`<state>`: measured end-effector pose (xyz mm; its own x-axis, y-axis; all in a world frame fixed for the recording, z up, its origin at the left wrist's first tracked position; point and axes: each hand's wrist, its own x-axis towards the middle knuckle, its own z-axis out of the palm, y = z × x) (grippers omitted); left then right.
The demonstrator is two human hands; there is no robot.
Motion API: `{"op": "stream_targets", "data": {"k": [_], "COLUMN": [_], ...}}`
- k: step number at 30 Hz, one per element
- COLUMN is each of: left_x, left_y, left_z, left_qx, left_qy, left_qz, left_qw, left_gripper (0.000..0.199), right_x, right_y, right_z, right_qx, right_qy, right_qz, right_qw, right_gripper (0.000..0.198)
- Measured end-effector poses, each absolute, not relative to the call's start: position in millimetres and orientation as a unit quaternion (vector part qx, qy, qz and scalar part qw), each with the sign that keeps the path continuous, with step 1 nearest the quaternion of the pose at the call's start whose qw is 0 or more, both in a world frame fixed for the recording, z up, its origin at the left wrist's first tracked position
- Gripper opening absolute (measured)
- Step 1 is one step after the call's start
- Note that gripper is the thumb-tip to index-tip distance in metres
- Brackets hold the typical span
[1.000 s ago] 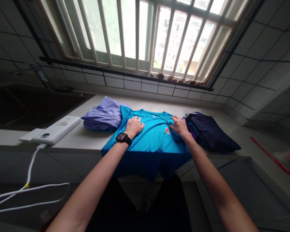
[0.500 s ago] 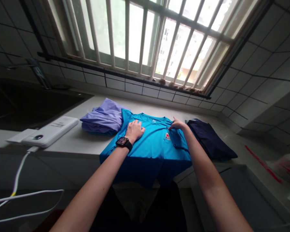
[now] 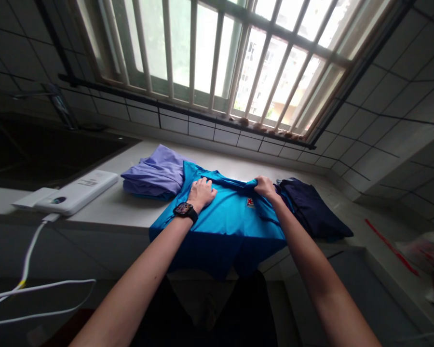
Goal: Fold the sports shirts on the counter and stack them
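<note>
A blue T-shirt (image 3: 220, 209) with a small red and white badge lies on the counter, its lower part hanging over the front edge. My left hand (image 3: 201, 193), with a black watch at the wrist, rests on the shirt's left side, fingers laid on the cloth. At the right shoulder my right hand (image 3: 265, 187) is closed around a bunch of the shirt's fabric. The neckline is pulled into a fold between the hands. Left of the shirt sits a folded lilac garment (image 3: 154, 171); to its right is a folded navy garment (image 3: 313, 207).
A white power bank (image 3: 83, 193) with a white cable (image 3: 32, 246) stands on the counter (image 3: 130, 214) at the left. Beyond it are a dark sink (image 3: 39, 154) and a tap (image 3: 60, 106). A barred window (image 3: 202, 53) is behind; a red strip (image 3: 390, 246) lies at the right.
My right hand has closed on the shirt's right shoulder and pulled its upper edge into a fold. My left hand stays in place on the cloth.
</note>
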<state>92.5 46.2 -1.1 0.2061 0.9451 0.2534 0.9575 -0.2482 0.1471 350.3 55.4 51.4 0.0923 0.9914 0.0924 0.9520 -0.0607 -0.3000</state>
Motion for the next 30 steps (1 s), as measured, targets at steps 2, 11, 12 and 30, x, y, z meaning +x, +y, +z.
{"op": "stream_targets", "data": {"k": [2, 11, 12, 30], "left_x": [93, 92, 91, 90], "left_y": [46, 47, 46, 89], "left_z": [-1, 6, 6, 53], "left_qx": [-0.775, -0.759, -0.765, -0.865], "left_qy": [-0.613, -0.601, -0.592, -0.499], "left_qz": [-0.154, -0.245, -0.251, -0.027], "left_qw": [0.017, 0.042, 0.038, -0.035], "left_gripper": [0.040, 0.048, 0.053, 0.040], "right_x": [346, 364, 366, 361], "right_y": [42, -2, -5, -17], "right_z": [43, 11, 10, -1], "right_qx": [-0.713, -0.508, -0.494, -0.505], "right_qy": [-0.676, -0.768, -0.766, -0.722], "right_qz": [-0.025, 0.245, 0.276, 0.287], "right_qw": [0.182, 0.305, 0.305, 0.377], "right_gripper": [0.029, 0.026, 0.030, 0.032]}}
